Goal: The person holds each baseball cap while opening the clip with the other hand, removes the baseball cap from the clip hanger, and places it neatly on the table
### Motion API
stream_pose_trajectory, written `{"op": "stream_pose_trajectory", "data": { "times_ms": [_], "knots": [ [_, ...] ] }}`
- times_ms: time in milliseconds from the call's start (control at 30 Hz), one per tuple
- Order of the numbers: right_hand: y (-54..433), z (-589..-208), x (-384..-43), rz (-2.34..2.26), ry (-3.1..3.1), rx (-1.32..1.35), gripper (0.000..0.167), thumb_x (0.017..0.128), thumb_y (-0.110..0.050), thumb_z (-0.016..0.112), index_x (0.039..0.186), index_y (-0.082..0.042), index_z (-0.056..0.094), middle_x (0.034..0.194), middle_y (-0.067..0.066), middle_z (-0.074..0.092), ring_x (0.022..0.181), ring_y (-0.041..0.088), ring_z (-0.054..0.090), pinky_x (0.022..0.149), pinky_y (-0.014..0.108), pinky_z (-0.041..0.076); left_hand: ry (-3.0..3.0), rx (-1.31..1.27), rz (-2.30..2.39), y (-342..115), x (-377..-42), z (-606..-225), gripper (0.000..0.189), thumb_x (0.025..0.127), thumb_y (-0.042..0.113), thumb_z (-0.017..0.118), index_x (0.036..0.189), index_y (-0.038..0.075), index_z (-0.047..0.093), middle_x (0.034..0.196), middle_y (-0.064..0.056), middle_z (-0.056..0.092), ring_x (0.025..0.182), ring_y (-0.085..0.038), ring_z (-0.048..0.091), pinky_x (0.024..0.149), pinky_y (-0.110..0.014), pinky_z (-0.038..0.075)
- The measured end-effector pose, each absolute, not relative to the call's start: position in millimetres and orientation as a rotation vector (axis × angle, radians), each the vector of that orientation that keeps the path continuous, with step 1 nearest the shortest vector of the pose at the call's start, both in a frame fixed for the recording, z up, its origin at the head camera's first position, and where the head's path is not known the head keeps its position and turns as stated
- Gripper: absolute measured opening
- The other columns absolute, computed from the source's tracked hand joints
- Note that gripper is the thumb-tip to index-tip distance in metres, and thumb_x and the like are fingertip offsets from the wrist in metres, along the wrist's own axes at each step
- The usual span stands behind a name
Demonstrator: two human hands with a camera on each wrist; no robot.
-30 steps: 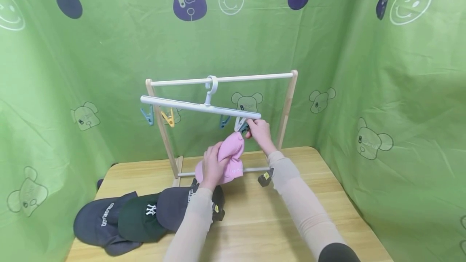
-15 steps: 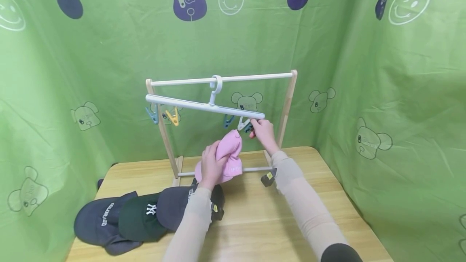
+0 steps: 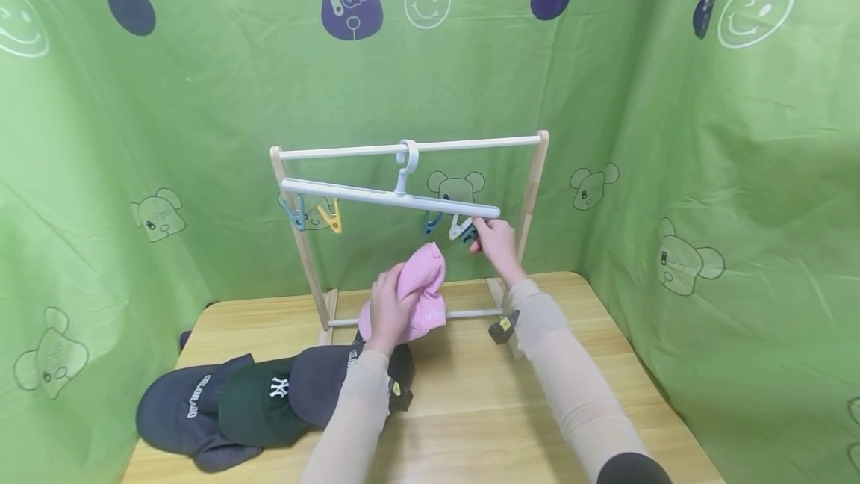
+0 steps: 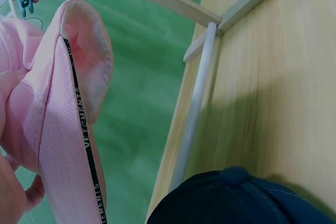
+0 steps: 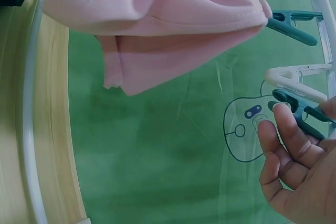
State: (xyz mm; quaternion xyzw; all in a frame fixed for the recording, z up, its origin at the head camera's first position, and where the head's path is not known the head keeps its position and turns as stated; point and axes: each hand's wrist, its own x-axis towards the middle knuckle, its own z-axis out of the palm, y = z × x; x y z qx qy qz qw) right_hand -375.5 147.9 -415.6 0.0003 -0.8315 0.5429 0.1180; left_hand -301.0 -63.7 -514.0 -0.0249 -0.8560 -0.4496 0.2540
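Observation:
My left hand (image 3: pixel 390 308) grips a pink cap (image 3: pixel 425 282), folded on itself, in front of the rack. The left wrist view shows its inner side with a lettered black tape (image 4: pixel 81 114). At the low right end of a pale blue hanger (image 3: pixel 396 199), my right hand (image 3: pixel 496 241) pinches a dark teal clip (image 5: pixel 302 109) between thumb and fingers. A white clip (image 3: pixel 460 227) hangs just left of it, then another teal clip (image 3: pixel 432 222). The cap's tip is below these clips, apart from them in the head view.
The hanger hooks over the top bar (image 3: pixel 484 144) of a wooden rack (image 3: pixel 531 193). A blue clip (image 3: pixel 295 213) and a yellow clip (image 3: pixel 332 216) hang at its left. Dark caps (image 3: pixel 178 402) overlap on the wooden table (image 3: pixel 470 409) at front left. Green curtains (image 3: pixel 222 95) surround the table.
My right hand has moved right, and the hanger with its clips has slid right along the bar. The pink cap has shifted slightly left and down, away from the white clip.

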Motion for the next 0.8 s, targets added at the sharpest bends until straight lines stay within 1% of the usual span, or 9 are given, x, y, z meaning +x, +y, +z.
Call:
{"op": "stream_pose_trajectory", "data": {
  "times_ms": [133,300,400,467,600,800],
  "knots": [
    [152,-414,-375,1.598,-2.409,-0.003,0.043,0.096,-0.039,0.052,0.091,0.001,0.067,0.05,-0.009,0.058,0.046,0.006,0.058,0.05,0.021,0.047,-2.336,-0.06,-1.225,-65,-300,-515,0.057,0.079,0.028,0.079,0.132,0.02,0.058,0.116,-0.009,0.064,0.102,-0.028,0.057,0.09,-0.045,0.048],
    [157,-413,-374,1.619,-2.375,-0.04,0.045,0.095,-0.045,0.055,0.083,-0.003,0.066,0.048,-0.01,0.056,0.046,0.008,0.059,0.05,0.02,0.045,-2.326,-0.071,-1.212,-65,-299,-516,0.057,0.079,0.028,0.079,0.132,0.019,0.059,0.117,-0.009,0.064,0.103,-0.029,0.057,0.09,-0.045,0.048],
    [161,-411,-374,1.642,-2.341,-0.043,0.047,0.094,-0.046,0.056,0.08,-0.002,0.064,0.047,-0.01,0.055,0.044,0.007,0.057,0.05,0.02,0.045,-2.307,-0.087,-1.206,-66,-299,-516,0.057,0.078,0.027,0.08,0.131,0.018,0.059,0.117,-0.01,0.064,0.102,-0.03,0.058,0.09,-0.046,0.048],
    [163,-410,-374,1.672,-2.308,-0.034,0.048,0.094,-0.044,0.058,0.081,0.002,0.063,0.048,-0.009,0.054,0.043,0.005,0.056,0.05,0.019,0.046,-2.305,-0.089,-1.208,-67,-298,-515,0.057,0.078,0.026,0.079,0.131,0.018,0.059,0.117,-0.01,0.064,0.102,-0.03,0.058,0.09,-0.046,0.047],
    [168,-408,-374,1.644,-2.311,-0.03,0.054,0.093,-0.046,0.058,0.086,0.007,0.064,0.05,-0.01,0.053,0.042,0.002,0.054,0.05,0.019,0.048,-2.314,-0.088,-1.223,-68,-297,-514,0.058,0.079,0.027,0.079,0.132,0.019,0.059,0.118,-0.011,0.064,0.103,-0.031,0.057,0.091,-0.047,0.047],
    [171,-407,-374,1.601,-2.334,-0.049,0.057,0.092,-0.051,0.058,0.088,0.006,0.065,0.051,-0.01,0.055,0.044,0.003,0.056,0.052,0.023,0.05,-2.306,-0.09,-1.236,-69,-295,-516,0.058,0.079,0.028,0.079,0.132,0.019,0.059,0.118,-0.01,0.064,0.103,-0.03,0.057,0.09,-0.047,0.047]
  ]
}}
